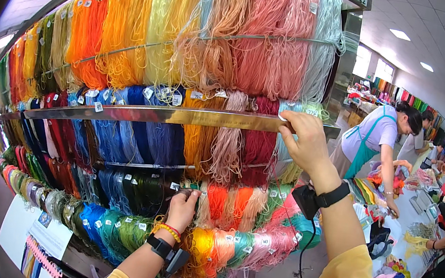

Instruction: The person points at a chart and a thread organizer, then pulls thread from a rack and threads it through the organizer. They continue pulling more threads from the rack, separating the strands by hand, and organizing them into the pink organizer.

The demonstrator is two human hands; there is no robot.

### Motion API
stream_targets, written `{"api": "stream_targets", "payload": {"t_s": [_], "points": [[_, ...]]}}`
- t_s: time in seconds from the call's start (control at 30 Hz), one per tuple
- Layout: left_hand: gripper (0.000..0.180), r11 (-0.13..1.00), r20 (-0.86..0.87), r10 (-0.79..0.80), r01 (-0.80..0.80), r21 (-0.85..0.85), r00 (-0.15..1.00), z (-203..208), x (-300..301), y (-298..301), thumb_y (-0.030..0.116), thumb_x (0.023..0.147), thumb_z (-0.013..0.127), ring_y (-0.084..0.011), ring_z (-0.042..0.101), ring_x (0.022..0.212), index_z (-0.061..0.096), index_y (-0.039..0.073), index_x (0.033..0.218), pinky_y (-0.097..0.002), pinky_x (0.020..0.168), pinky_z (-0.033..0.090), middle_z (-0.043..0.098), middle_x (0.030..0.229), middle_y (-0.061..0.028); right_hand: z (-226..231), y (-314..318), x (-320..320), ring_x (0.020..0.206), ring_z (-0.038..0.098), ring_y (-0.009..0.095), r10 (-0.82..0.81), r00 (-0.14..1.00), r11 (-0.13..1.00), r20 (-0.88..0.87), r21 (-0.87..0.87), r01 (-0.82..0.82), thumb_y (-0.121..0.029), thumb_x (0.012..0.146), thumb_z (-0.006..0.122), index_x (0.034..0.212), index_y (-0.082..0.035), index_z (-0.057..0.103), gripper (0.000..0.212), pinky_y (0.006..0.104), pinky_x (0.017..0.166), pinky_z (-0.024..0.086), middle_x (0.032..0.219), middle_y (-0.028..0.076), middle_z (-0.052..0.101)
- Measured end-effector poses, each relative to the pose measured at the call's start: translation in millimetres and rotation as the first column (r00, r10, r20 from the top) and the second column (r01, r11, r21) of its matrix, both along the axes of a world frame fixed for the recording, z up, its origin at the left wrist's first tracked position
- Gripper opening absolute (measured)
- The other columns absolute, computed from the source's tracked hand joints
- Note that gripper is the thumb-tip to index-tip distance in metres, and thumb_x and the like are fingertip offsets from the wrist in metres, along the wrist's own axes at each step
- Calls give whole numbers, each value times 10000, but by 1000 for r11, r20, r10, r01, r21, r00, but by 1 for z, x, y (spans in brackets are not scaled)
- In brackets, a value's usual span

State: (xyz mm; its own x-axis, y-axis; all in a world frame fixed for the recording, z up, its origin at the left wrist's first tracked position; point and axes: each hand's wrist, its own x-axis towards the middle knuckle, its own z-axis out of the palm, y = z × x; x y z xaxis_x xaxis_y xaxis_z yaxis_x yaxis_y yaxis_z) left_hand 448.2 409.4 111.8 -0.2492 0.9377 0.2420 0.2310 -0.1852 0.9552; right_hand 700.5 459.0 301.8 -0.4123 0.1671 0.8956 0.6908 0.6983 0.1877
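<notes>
A tall metal rack holds rows of colored thread skeins. My right hand (307, 140) is raised at its middle metal rail (180, 115), the fingers bent and the fingertips at the rail, in front of a dark red skein (260, 144) and a pale blue one. A small white bit shows at the fingertip; what it is, I cannot make out. Lower down, my left hand (182, 210) has its fingers curled in among dark green skeins (148, 196), beside an orange skein (217, 200). What those fingers hold is hidden.
Bundled skeins (133, 235) line the rack's lowest bar. At lower left, a white sheet (50, 231) lies near a pink holder with thread samples (40, 258). To the right, a person in a teal apron (369, 138) and others work at a white table (408, 224) piled with thread.
</notes>
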Motion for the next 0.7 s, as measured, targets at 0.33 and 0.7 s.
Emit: {"api": "stream_targets", "payload": {"t_s": [0.33,0.7], "points": [[251,941,281,-268,313,-131,922,6,21,-4,177,868,420,-94,483,572,551,-12,967,-217,556,392,585,736,-53,-20,-38,3,914,492,287,42,945,994,-325,113,-5,-76,653,563,1019,-34,499,373,350,817,366,968,138,538],[234,845,140,-517,530,-72,844,69,-9,-121,174,852,445,-39,357,490,560,-26,812,-188,438,282,420,564,33,-115,-24,-72,697,534,88,139,530,472,-837,-414,-778,-81,800,525,907,4,531,137,214,626,431,797,32,573]]}}
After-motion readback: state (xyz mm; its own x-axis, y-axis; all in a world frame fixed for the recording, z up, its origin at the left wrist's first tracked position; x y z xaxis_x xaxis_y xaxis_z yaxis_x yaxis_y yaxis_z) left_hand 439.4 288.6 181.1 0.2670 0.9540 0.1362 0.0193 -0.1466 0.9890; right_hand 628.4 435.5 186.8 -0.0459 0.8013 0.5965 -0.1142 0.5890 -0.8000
